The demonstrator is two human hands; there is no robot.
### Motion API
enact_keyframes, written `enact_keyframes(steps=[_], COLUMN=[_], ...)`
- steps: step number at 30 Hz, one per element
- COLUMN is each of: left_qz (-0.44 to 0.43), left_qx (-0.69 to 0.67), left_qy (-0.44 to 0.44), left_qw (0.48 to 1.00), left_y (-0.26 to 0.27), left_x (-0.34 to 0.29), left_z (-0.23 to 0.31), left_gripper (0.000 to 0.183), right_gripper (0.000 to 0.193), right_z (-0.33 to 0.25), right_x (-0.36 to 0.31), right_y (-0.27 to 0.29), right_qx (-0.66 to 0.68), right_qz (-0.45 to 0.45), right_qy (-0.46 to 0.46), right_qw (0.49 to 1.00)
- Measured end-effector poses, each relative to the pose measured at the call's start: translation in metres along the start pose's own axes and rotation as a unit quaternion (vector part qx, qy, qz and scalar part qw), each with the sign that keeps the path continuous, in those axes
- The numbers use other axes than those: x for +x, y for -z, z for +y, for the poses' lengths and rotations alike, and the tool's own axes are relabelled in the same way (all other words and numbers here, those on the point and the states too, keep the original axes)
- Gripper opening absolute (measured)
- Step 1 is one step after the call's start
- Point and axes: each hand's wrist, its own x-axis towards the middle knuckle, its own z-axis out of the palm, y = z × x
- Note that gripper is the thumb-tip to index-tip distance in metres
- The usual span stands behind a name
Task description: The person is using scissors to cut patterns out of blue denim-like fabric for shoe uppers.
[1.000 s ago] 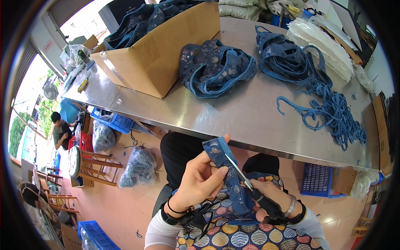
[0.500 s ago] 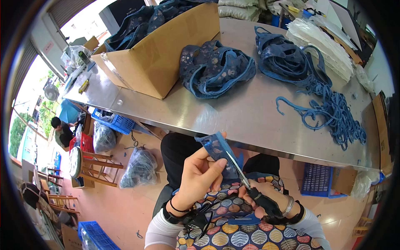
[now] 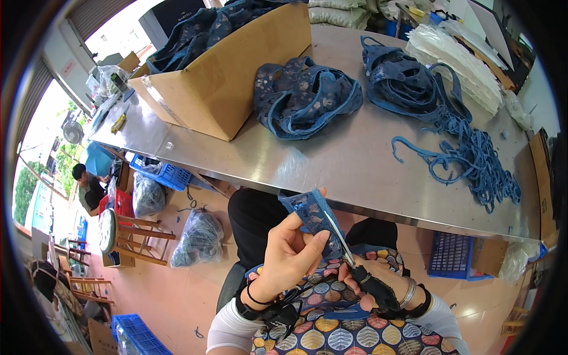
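Observation:
Pinched between thumb and fingers, a dark blue patterned piece of fabric (image 3: 312,213) is in my left hand (image 3: 290,251), above my lap and just off the table's front edge. In my right hand (image 3: 378,275) is a pair of scissors (image 3: 339,236), its dark handle wrapped by my fingers. The long metal blades point up and left, lying along the right edge of the fabric beside my left thumb. My right fingers are partly hidden by the handle. A patterned apron (image 3: 331,325) covers my lap.
On the metal table (image 3: 254,165) stand a cardboard box (image 3: 219,83) of blue fabric, a bundle of fabric pieces (image 3: 307,100), another bundle (image 3: 402,80) and a heap of blue trimmings (image 3: 479,165). Blue crates (image 3: 452,254) and a stool (image 3: 133,234) stand below. Another person sits far left.
The fabric has shifted slightly right and turned more toward me. The blue strip that showed right of the blades is no longer visible there. My right hand has barely moved.

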Motion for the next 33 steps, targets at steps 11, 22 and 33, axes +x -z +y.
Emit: enact_keyframes(steps=[11,22,33], left_qz=[-0.008,0.063,0.006], left_qx=[-0.001,-0.130,-0.001], left_qy=[0.002,0.035,0.009], left_qw=[1.000,0.989,1.000], left_y=[-0.001,0.002,-0.003], left_x=[0.001,0.005,-0.003], left_z=[0.000,-0.008,-0.006], left_gripper=[0.038,0.044,0.050], right_gripper=[0.075,0.029,0.073], right_z=[0.005,-0.013,0.011], right_x=[-0.001,0.003,0.003], right_y=[-0.001,-0.012,-0.005], right_qx=[0.025,0.486,0.087], right_qz=[-0.002,0.069,0.003], right_qy=[-0.010,-0.200,-0.025], right_qw=[1.000,0.848,0.996])
